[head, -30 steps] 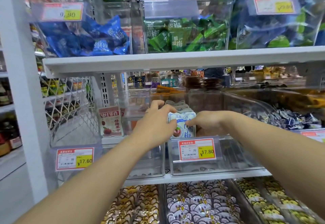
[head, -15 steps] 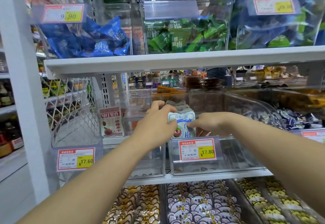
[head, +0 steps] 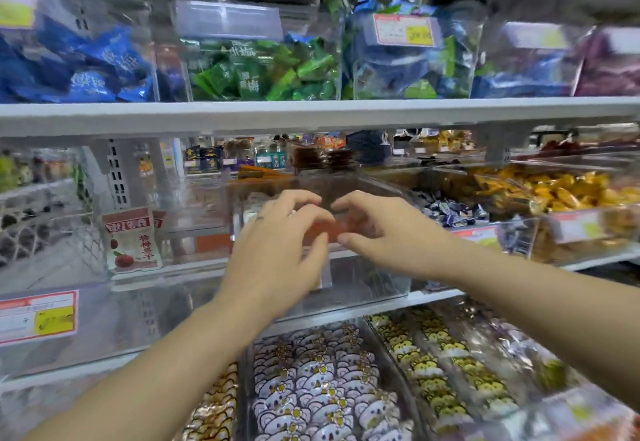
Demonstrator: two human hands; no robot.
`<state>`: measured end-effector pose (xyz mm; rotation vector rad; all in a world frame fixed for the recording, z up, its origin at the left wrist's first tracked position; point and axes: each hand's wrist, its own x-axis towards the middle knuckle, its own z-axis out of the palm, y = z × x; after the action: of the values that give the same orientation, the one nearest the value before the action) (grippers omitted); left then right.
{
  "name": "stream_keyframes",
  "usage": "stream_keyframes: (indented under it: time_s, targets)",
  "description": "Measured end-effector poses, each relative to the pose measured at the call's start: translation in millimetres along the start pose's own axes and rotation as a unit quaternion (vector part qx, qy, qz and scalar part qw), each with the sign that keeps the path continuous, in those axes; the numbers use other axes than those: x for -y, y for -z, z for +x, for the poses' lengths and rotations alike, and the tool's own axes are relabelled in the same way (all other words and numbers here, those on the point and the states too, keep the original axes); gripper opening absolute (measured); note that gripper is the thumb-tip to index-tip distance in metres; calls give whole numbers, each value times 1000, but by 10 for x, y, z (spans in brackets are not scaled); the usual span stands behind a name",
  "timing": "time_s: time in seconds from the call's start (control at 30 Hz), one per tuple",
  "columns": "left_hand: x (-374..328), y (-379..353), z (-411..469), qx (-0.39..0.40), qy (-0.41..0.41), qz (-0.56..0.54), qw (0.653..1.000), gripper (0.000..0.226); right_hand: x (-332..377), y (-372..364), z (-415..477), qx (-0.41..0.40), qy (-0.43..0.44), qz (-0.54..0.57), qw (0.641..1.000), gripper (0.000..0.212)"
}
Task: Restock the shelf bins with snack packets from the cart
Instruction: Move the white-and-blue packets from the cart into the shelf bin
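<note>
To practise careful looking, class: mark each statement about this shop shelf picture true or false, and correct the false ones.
1. Green packets fill a bin on the upper shelf. True.
2. The red-and-white packet stands right of the right hand. False: it stands left of the left hand.
3. Yellow-wrapped snacks lie in a bin right of the right hand. True.
4. The left hand grips a blue packet. False: no packet shows in it.
5. Bear-faced packets lie above the hands. False: they lie on the shelf below.
</note>
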<state>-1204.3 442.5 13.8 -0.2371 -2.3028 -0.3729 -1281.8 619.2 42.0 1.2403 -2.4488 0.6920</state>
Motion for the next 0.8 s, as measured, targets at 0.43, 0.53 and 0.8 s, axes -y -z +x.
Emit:
stream_keyframes:
  time_s: [0.43, 0.53, 0.8]
  targets:
    - [-1683, -1822, -262, 229, -158, -148, 949, 21, -1224, 766, -2555, 167, -234, -185, 940, 41]
    - [-2029, -2117, -402, 314, -197, -122, 921, 26, -1483, 833, -2968, 215, -303, -189, 909, 41]
    - [-2219, -2710, -730, 469, -288, -54, 833, 39, -2067, 522, -3642, 377, -413, -172, 811, 110]
